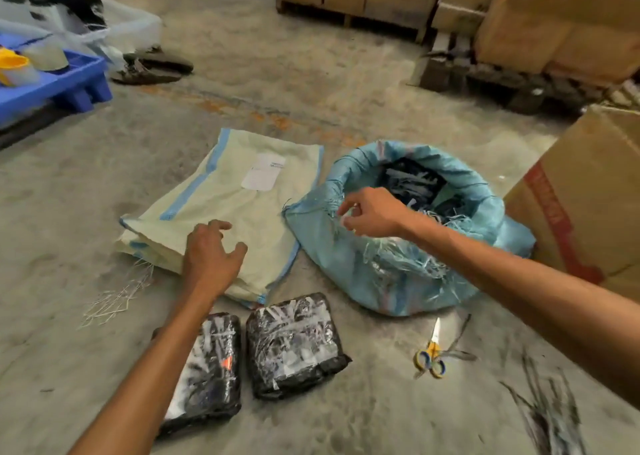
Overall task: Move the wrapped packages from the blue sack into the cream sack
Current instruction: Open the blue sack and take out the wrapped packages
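Left hand [213,253], grip slack, hovers over cream sack [239,219]; right hand [372,213] pinches blue sack [363,267] rim strands.

Concrete floor [311,73], dusty, with a worn orange line across the middle. Scissors [431,354] with yellow-and-blue handles lie on it, blades pointing away. Loose pale fibres [117,295] scattered at left; dark strips [550,413] heaped at lower right. Large cardboard box [595,205] with red print at the right edge. Stacked cartons [540,14] on wooden pallets along the back. Blue plastic pallet [62,83] far left, carrying tape rolls [45,56]. A pair of sandals [152,68] just beside it.
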The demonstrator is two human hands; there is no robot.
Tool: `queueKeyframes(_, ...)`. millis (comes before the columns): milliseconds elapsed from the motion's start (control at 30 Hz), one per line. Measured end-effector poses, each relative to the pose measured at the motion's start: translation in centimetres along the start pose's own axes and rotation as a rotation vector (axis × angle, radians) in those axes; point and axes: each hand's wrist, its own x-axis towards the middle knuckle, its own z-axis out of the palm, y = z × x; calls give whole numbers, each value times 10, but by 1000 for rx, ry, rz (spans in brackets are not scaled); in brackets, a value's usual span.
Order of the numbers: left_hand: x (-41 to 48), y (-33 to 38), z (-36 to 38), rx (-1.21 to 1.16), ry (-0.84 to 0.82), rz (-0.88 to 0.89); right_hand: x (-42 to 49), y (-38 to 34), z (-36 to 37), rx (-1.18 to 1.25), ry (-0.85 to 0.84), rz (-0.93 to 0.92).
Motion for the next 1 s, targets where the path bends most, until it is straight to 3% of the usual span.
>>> queueKeyframes(100, 31, 98, 7, -173, -67, 246, 8, 46, -76, -87, 289, 13)
queueKeyframes(200, 50, 184, 33, -202, -214, 427, 16, 108, -109, -161, 376, 122)
queueKeyframes(300, 74, 234, 93, 26, -441, 567, 24, 167, -97, -207, 283, 150)
queueKeyframes(400, 103, 249, 161, 301, -558, 609, 43, 218, -76, -281, 131, 156)
queueKeyframes(500, 131, 244, 210, 463, -600, 574, 65, 250, -67, -360, -45, 126)
queueKeyframes(633, 162, 236, 248, 674, -715, 491, 83, 272, -46, -586, -161, 69)
queueKeyframes(800, 178, 212, 281, 663, -872, 413, 98, 297, -33, -748, -226, 186)
queueKeyframes(1000, 172, 203, 286, 724, -760, 470, 115, 289, -29, -915, -212, 245)
